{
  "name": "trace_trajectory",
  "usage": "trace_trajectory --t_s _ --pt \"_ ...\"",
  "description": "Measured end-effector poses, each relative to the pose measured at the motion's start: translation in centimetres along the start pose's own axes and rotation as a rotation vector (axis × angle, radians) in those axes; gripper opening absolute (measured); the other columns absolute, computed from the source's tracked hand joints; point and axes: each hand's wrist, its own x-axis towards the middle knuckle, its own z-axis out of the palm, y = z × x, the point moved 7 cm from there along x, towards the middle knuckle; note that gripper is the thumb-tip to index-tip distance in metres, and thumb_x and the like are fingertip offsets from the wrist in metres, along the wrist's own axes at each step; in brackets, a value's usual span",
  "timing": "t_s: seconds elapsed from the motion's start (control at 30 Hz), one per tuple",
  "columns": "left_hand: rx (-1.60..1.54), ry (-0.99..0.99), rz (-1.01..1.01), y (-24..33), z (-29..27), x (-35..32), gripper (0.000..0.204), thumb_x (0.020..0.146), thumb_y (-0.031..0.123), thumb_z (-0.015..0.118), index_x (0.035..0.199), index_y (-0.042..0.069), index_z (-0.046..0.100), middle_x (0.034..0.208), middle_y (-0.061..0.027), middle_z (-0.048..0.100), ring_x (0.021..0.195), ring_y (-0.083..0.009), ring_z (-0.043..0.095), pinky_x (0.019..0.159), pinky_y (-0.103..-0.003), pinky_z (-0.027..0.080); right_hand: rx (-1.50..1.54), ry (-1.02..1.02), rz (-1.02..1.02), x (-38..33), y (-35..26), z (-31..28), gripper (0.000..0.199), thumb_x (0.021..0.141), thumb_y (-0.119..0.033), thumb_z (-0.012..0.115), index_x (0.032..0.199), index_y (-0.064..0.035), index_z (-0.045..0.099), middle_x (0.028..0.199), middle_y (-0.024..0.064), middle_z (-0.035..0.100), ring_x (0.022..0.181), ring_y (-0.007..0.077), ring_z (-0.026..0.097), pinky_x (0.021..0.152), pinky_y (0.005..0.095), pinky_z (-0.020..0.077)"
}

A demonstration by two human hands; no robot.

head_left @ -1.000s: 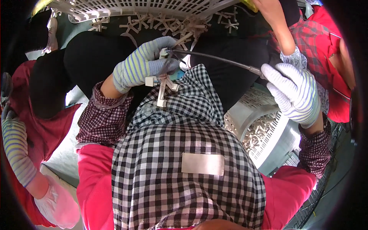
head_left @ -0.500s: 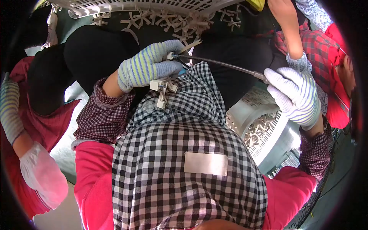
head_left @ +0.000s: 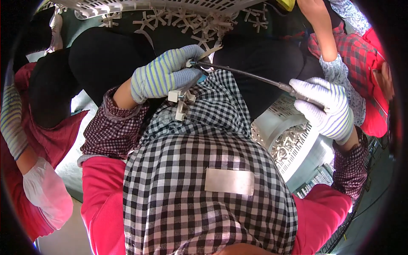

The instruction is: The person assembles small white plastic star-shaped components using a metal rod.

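Note:
My left hand [head_left: 163, 75], in a striped knit glove, is closed around a white plastic star-shaped part [head_left: 180, 111] above my lap. Several of the part's arms stick out past the fingers, and small metal screws show in it. From the right, my right hand [head_left: 326, 111], gloved too, grips the handle end of a long thin screwdriver [head_left: 250, 75]. Its dark shaft slants across to the left, and its tip meets a screw beside my left thumb. The fingers hide the middle of the part and most of the handle.
White star-shaped parts [head_left: 212, 26] lie heaped on the floor beyond my knees, beside a white slotted basket [head_left: 146, 6]. Another white basket [head_left: 293, 168] at my right holds similar parts. A co-worker's gloved hand [head_left: 12, 123] is at far left; another's forearm [head_left: 319, 36] is at upper right.
My right hand has turned and shifted slightly on the screwdriver handle, its fingers now lying differently. The left hand and the part have stayed nearly in place.

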Motion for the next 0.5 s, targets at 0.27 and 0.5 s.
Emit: trace_trajectory --t_s 0.27,0.5 --pt "0.029 -0.019 -0.058 -0.9 0.6 -0.4 0.027 0.083 0.012 0.052 0.107 -0.001 0.051 0.078 -0.0063 0.055 0.065 -0.0105 0.053 0.062 -0.025 0.045 0.39 -0.089 0.345 -0.6 1.8 1.4 0.031 0.074 -0.003 0.065 0.105 0.0016 0.062 0.087 0.0115 0.066 0.078 0.0141 0.063 0.072 0.0255 0.0488" --pt "0.134 -0.031 -0.063 -0.4 0.8 -0.2 0.028 0.083 0.012 0.051 0.108 -0.002 0.05 0.075 -0.0069 0.056 0.063 -0.0103 0.054 0.06 -0.025 0.045 0.509 -0.226 0.649 -0.8 2.4 1.9 0.03 0.075 -0.004 0.064 0.105 0.0002 0.063 0.082 0.0068 0.065 0.069 0.0087 0.057 0.066 0.023 0.0465"
